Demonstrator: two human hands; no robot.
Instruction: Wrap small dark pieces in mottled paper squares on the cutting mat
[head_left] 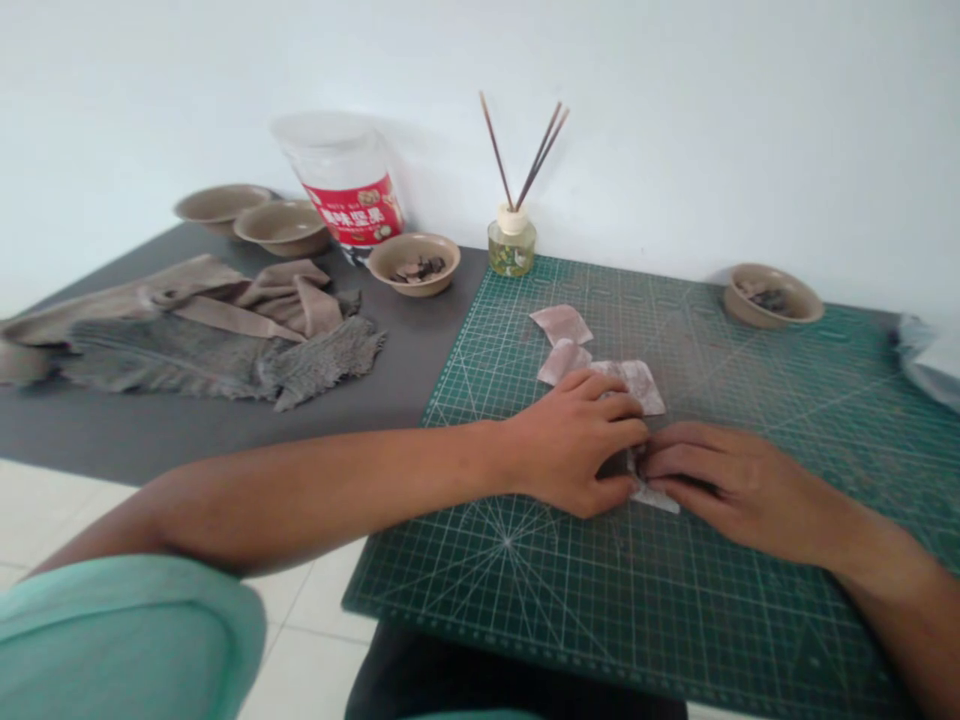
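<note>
Covering the left upper arm: mint-green sleeve (127, 640), bottom left, nearest of all.
Under the near edge: dark trousers (517, 680); pale floor tiles (300, 660) alongside.
Cutting mat (480, 590): green, white grid, radiating lines; on grey tabletop (397, 380), overhanging at the front.
Right hand (739, 480): low over the mat, fingers bent and bunched narrow, tips and thumb at the piece below; pinched or merely pressing, cannot tell.
Left hand (581, 440): opposite, palm down, fingers curled, modest gap between thumb and forefinger, tips meeting the right fingertips; grip on the piece hidden, cannot tell.
Whitish sachet-like piece (664, 498): on the mat between both hands, mostly covered, lower corner showing.
Loose pieces: three, just beyond the left hand; whitish one (646, 388) nearest, small pinkish one (561, 362) next, larger pinkish one (562, 324) farthest.
Cloths: frayed grey cloth (187, 360), tan cloth (307, 295) crumpled over it, left on the tabletop.
Right edge: grey-white item (934, 360), cut off, identity unclear.
Bowls with dark bits: right-hand bowl (806, 308) on the mat; middle bowl (420, 284) on the tabletop.
Reed diffuser (512, 246): far left mat corner, three sticks.
Back row: clear tub (356, 205), red label; two tan bowls (281, 240) left of it.
Backdrop: white wall (660, 110).
</note>
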